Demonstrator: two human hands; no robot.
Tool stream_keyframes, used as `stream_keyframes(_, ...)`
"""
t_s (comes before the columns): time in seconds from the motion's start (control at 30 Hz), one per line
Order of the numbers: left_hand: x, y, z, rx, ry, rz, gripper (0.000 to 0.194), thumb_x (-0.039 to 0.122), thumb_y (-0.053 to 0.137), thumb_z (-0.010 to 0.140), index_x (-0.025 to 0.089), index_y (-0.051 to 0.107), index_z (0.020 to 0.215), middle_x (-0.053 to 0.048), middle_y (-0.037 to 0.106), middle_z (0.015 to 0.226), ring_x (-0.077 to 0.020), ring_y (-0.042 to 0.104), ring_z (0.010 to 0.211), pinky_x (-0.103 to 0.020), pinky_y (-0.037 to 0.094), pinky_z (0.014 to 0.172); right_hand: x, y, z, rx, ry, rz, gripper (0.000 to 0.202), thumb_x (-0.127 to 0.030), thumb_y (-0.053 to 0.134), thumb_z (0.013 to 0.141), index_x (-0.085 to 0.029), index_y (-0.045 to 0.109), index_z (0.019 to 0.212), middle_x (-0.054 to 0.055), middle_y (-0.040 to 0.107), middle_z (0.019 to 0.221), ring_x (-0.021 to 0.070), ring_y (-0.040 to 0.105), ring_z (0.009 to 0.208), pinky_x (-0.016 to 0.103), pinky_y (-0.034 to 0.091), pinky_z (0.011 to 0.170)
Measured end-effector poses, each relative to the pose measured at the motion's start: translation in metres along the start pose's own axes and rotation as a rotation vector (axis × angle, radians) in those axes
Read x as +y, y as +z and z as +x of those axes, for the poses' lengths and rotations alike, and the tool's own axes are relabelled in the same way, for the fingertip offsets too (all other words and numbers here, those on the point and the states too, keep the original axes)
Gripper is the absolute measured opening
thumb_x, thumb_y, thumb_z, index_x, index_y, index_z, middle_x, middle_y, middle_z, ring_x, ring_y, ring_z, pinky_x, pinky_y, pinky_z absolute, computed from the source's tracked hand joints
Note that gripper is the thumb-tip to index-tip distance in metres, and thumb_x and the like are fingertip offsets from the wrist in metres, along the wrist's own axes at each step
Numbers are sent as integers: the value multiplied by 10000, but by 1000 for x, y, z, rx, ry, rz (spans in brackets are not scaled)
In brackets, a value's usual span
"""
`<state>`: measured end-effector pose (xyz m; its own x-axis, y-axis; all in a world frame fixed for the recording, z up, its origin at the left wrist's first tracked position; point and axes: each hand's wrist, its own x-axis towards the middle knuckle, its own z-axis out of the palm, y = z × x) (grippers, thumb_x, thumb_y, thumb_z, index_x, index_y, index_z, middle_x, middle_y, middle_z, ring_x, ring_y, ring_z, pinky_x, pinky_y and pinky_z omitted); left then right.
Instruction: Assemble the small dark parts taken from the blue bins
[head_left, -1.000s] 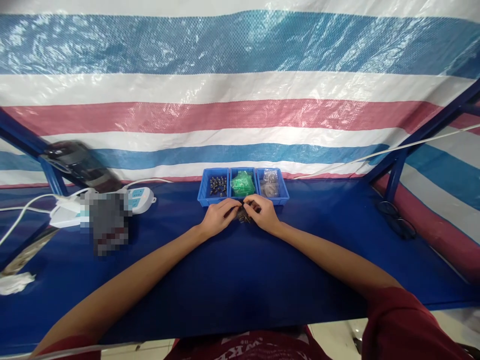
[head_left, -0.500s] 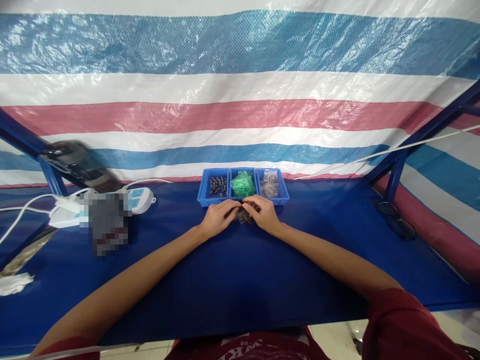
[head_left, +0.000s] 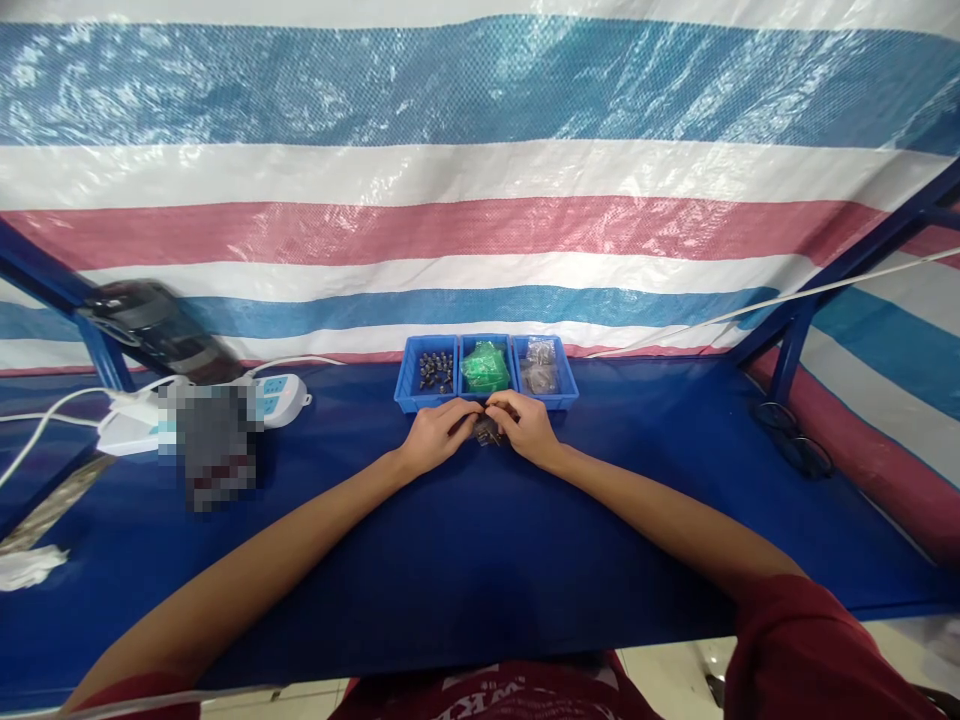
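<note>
My left hand [head_left: 433, 436] and my right hand [head_left: 529, 432] meet in front of the blue bins, fingertips pinched close together. Between them, below the fingers, is what looks like a small clear plastic bag [head_left: 488, 433] with small brownish metal parts inside. Both hands seem closed on its upper edge, which the fingers partly hide. Just behind, the left blue bin [head_left: 409, 385] holds several small dark metal parts [head_left: 436, 371]. Green plastic packets [head_left: 486, 369] fill the middle bin, and clear plastic bags [head_left: 540, 366] lie in the right one.
The blue tabletop [head_left: 450, 560] runs across. A power strip [head_left: 281, 400] with white cables, a blurred-out dark object [head_left: 219, 445], a dark bottle [head_left: 161, 325] and crumpled white tissue [head_left: 31, 568] are at left. Glasses [head_left: 793, 440] lie at right, near a blue frame post [head_left: 791, 350].
Almost nothing differs. The fingertips and the small bag between them have shifted very slightly; both arms and the bins stay in place.
</note>
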<state>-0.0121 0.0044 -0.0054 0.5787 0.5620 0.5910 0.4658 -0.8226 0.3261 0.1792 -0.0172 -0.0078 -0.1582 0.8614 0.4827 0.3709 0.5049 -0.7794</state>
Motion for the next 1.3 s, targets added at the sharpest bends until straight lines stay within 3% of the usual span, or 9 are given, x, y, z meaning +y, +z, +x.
stream_keyframes(0.27,-1,1,0,0,13,-5,190,212,456,908,187,576,1053,-40,663,906,-113,626,729,-208,475,638,-2,-1,0,-5,-35,-9,215,-359,481,899,-191,615,893,41,628,760,161,595,664,265,477,619)
stream_keyframes(0.8,-2,1,0,-34,26,19,173,208,458,909,180,579,1029,-32,663,903,-103,614,704,-200,453,620,-1,-1,0,-22,-37,-9,213,-323,435,915,-187,592,959,25,604,680,169,604,669,264,470,627)
stream_keyframes(1.3,1,0,2,-217,32,56,214,245,399,940,182,577,1042,-20,656,877,-99,602,691,-195,421,611,0,-2,-2,-33,-74,-1,229,-314,406,931,-173,572,1005,40,598,725,168,596,689,272,472,632)
